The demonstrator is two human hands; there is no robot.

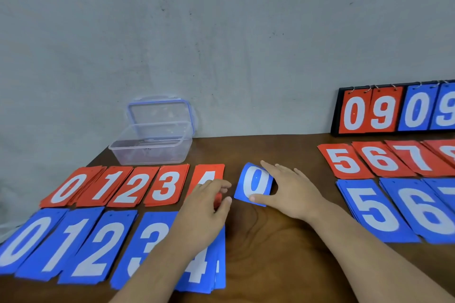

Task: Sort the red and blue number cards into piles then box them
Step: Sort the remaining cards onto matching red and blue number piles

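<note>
A blue 0 card (254, 183) lies on the brown table (266, 241) near the middle. My right hand (290, 192) grips it, thumb on its near edge and fingers over its far right edge. My left hand (206, 206) hovers over the red 4 pile (209, 172), fingers curled, holding nothing that I can see. Red piles 0 to 3 (115, 186) run to the left, with blue piles 0 to 4 (73, 246) in front of them. At the right lie red piles 5, 6, 7 (379, 158) and blue piles 5, 6 (394, 209).
A clear plastic box (151, 144) with its lid (160, 112) raised stands at the table's far left edge against the wall. A black flip scoreboard (394, 110) showing 09 red and 09 blue leans at the back right.
</note>
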